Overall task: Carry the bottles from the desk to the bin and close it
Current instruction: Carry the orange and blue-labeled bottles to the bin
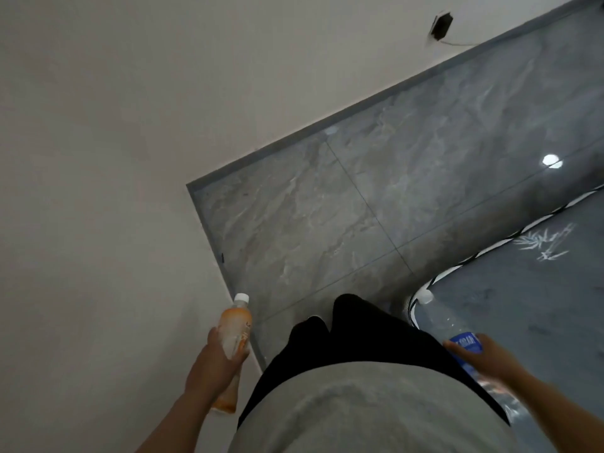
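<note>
Both bottles are off the desk and in hand, so the carry looks underway; neither desk nor bin is in view, and the drop and lid closing remain. The left hand (pixel 214 361) wraps the orange bottle (pixel 236 325) around its lower body, cap forward. The right hand (pixel 487 358) clasps the clear water bottle (pixel 447 325) at its blue label. Ahead lie grey floor tiles (pixel 359 197) and a white wall (pixel 114 125)

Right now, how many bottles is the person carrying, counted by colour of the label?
Orange-label bottle: 1, held in the left hand
Blue-label bottle: 1, held in the right hand
Total: 2 bottles, both with white caps
</note>
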`<state>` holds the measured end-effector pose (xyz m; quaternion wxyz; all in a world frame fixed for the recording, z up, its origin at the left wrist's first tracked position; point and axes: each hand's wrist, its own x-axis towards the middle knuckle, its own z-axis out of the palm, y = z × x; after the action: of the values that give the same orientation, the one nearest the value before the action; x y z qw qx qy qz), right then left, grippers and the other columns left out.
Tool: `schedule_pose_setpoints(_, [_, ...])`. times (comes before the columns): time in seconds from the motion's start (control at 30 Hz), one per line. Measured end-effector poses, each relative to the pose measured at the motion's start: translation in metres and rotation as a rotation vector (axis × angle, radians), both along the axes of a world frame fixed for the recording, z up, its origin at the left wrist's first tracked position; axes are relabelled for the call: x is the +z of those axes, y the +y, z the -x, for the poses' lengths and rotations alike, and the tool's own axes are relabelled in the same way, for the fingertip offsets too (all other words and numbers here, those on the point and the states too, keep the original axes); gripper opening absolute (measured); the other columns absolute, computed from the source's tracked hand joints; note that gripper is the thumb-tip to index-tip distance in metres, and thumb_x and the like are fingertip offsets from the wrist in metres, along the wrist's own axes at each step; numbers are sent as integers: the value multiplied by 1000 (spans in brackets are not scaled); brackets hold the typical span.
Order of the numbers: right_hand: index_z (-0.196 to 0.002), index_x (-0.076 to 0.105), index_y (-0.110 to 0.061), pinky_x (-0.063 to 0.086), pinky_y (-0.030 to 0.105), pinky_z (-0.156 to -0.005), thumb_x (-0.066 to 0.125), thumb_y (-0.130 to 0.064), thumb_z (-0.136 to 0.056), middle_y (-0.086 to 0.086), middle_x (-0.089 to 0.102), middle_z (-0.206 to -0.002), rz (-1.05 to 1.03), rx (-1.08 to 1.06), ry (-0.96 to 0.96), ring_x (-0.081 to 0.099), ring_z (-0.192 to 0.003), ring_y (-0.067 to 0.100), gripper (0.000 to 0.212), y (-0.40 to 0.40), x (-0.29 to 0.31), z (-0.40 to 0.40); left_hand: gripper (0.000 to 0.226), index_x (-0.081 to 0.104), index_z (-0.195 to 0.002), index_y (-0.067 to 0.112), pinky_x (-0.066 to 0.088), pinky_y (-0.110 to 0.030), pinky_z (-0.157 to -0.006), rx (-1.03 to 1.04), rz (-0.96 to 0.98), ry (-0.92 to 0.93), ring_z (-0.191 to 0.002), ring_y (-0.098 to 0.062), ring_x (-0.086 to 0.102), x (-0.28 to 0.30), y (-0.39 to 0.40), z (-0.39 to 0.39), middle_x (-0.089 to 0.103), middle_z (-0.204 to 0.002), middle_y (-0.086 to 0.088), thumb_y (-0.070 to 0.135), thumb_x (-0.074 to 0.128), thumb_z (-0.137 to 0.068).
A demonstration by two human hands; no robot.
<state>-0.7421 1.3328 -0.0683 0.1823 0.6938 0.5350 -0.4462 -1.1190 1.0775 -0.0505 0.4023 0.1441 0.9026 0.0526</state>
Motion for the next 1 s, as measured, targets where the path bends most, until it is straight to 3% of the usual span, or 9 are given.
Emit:
schedule_pose_setpoints(0.2, [-111,54,5,37,25,-50,73,-35,-76,14,58,-75,12,-158,-35,54,-62,24,56,43,-4,25,82,19,-141,18,47,-38,-83,-130,-43,-22,-109,-33,57,-7,95,57,54,-130,-15,54,58,-78])
schedule_pose_setpoints(0.33, [-116,51,9,49,37,-63,70,-34,-78,19,61,-84,31,-217,41,59,-77,32,61,103,-8,57,75,26,-135,19,48,-36,-80,-193,-17,-31,-104,-31,59,-11,146,82,56,-124,-12,51,60,-77])
schedule_pose_setpoints(0.4, [-110,55,9,53,45,-78,73,-53,-64,24,65,-89,12,-208,117,63,-83,35,80,134,2,77,77,26,-137,17,47,-37,-82,-168,14,-60,-106,-32,58,-9,166,92,55,-127,-14,46,64,-76])
schedule_pose_setpoints(0.47, [-105,55,6,50,41,-82,66,-79,-37,25,64,-95,-12,-204,158,62,-86,32,109,166,1,89,80,23,-140,13,45,-38,-83,-158,37,-70,-110,-35,56,-12,186,106,52,-131,-18,42,64,-78])
schedule_pose_setpoints(0.5, [-107,54,5,48,39,-82,66,-79,-40,25,64,-97,-15,-182,164,62,-87,32,108,180,3,96,80,22,-141,12,44,-38,-85,-168,55,-74,-113,-35,55,-12,194,111,50,-133,-18,43,63,-79])
schedule_pose_setpoints(0.6, [-118,52,3,50,37,-81,65,-54,-74,21,64,-100,-33,-141,125,63,-91,34,73,213,8,115,65,36,-131,19,43,-35,-84,-98,3,-108,-111,-32,56,-6,232,121,50,-133,-12,53,56,-80])
schedule_pose_setpoints(0.7, [-121,49,0,49,37,-81,61,-53,-78,19,62,-105,-29,-157,123,61,-92,32,70,244,8,130,74,37,-129,20,41,-33,-82,-76,14,-134,-107,-30,56,-4,271,137,50,-131,-9,68,48,-74])
schedule_pose_setpoints(0.87, [-129,43,0,49,47,-93,64,-48,-79,27,58,-117,6,-300,49,59,-104,39,73,278,9,141,79,26,-143,18,41,-37,-98,-377,-7,-90,-124,-31,48,-8,356,184,44,-143,-12,40,67,-78])
schedule_pose_setpoints(1.0, [-129,42,2,50,52,-92,67,-45,-78,27,59,-113,49,-422,24,61,-99,40,74,285,7,140,78,25,-140,16,41,-35,-91,-513,-33,-82,-118,-30,51,-4,443,209,47,-138,-12,41,65,-78])
